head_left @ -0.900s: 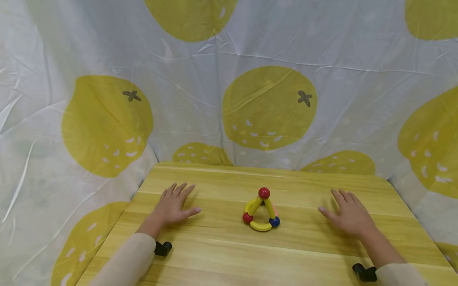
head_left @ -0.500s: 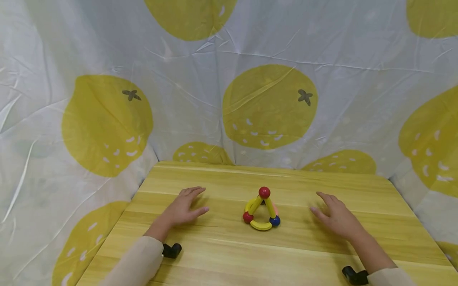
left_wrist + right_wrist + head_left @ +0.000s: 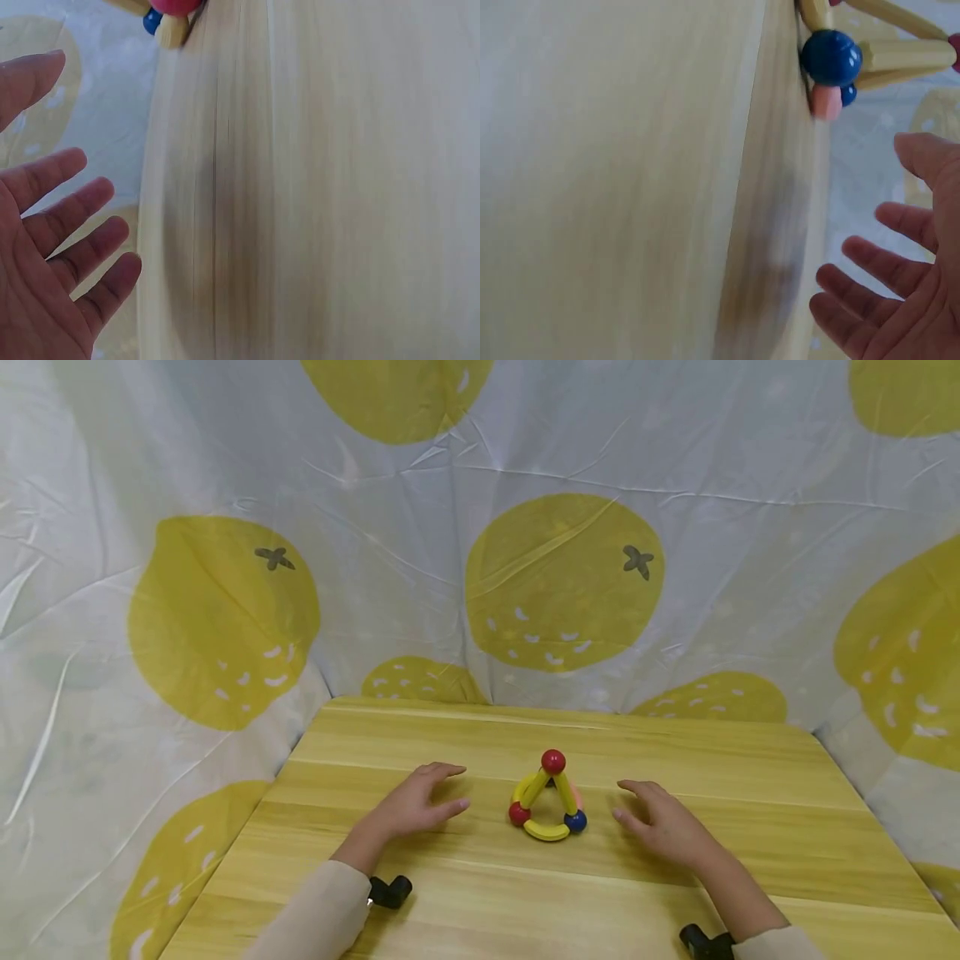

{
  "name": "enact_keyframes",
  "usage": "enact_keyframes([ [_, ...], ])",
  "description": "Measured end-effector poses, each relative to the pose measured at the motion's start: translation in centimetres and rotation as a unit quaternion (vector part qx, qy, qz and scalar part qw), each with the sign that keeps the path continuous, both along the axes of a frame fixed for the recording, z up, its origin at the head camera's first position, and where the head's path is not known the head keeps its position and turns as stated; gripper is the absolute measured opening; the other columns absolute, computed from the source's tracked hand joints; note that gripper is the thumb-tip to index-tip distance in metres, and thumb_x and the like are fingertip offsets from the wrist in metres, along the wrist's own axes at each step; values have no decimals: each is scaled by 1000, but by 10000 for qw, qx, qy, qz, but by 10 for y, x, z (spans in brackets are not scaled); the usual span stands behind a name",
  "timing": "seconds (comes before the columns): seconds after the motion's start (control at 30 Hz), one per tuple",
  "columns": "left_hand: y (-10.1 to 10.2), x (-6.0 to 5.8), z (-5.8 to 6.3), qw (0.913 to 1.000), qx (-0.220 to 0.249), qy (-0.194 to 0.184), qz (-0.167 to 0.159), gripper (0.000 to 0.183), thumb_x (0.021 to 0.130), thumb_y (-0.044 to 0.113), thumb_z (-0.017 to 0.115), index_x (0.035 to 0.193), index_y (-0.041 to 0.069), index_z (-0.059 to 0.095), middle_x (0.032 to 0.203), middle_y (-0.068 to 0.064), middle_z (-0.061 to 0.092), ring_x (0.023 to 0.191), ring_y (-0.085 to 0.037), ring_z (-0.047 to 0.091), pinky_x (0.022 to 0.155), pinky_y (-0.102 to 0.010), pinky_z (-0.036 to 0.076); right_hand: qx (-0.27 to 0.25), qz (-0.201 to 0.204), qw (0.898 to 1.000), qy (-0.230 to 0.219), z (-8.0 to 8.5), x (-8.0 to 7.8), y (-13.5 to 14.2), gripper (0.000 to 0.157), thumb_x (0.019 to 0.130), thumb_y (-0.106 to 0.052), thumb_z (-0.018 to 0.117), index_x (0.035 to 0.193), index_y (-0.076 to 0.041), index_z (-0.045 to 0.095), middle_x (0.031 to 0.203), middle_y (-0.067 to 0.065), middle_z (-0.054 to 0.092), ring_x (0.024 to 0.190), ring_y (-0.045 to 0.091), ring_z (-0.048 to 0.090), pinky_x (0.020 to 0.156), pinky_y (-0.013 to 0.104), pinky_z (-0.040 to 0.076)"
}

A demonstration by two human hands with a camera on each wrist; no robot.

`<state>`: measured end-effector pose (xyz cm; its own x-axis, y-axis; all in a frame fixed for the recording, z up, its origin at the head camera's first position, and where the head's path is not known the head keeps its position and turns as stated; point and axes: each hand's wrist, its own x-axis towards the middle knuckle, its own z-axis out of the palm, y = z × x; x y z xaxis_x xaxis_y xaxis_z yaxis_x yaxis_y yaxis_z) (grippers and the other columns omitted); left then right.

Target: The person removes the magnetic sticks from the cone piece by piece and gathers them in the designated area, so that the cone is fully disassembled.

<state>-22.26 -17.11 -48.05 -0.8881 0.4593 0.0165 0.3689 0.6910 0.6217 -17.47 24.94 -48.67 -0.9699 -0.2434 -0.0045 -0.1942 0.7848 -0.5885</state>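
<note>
A small pyramid of toy balls and rods [image 3: 546, 832] stands on the wooden table, with a red ball [image 3: 553, 762] on top. Its base has a red ball [image 3: 519, 813] at front left, a blue ball [image 3: 575, 821] at front right, curved yellow rods and a pink rod [image 3: 577, 797]. Left of it hovers my left hand [image 3: 414, 803], holding nothing, thumb and fingers apart. On the other side, my right hand [image 3: 666, 827] is likewise free, its palm facing the pyramid. Neither hand touches it. In the right wrist view, the blue ball [image 3: 831, 58] lies beyond the fingertips.
The pale wooden table [image 3: 525, 902] ends at a back edge against a hanging cloth [image 3: 390, 560] printed with yellow lemons. Black wrist mounts [image 3: 392, 892] jut out under the sleeves.
Both hands have moved inward toward the pyramid from either side, and their fingers have drawn closer together. The pyramid has stayed in place.
</note>
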Motion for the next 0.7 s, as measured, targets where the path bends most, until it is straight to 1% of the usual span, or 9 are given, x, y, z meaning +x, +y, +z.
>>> enact_keyframes([
  [0.13,12,2,-3,9998,140,-38,-148,63,95,51,66,145,14,56,145,-9,58,135,-34,53,113,-56,41,-130,41,9999,-81,-6,1,-12,58,102,-40,61,147,-6,51,147,20,53,138,46,48,109,65,40],
  [0.3,25,4,-7,9995,152,-18,-263,60,97,49,65,143,11,58,140,-10,61,127,-32,58,109,-54,46,-258,47,9996,81,-10,2,-25,54,101,-39,63,143,-6,56,143,16,58,137,42,51,111,62,41],
  [0.37,29,5,-9,9996,91,-35,-259,59,97,49,65,142,13,59,139,-8,62,126,-30,58,108,-52,46,-333,74,9994,116,-9,2,-30,54,101,-41,64,142,-7,57,141,15,59,136,41,52,111,61,42],
  [0.5,39,7,-10,9994,76,-184,-270,58,97,51,65,142,15,59,139,-6,63,126,-28,59,109,-50,47,-513,121,9986,73,-10,2,-39,55,99,-44,65,141,-9,58,140,12,60,136,39,53,111,59,42],
  [0.57,44,9,-11,9992,75,-253,-286,59,97,52,64,142,15,59,139,-5,63,127,-28,59,109,-49,47,-585,132,9982,57,-10,3,-44,52,99,-43,66,139,-10,60,141,11,60,136,38,53,111,59,42],
  [0.7,53,11,-13,9992,54,-244,-317,58,97,52,64,140,14,61,136,-5,65,125,-27,60,108,-49,48,-650,153,9978,25,-12,4,-54,45,98,-39,69,134,-12,64,139,10,62,134,35,55,111,57,43],
])
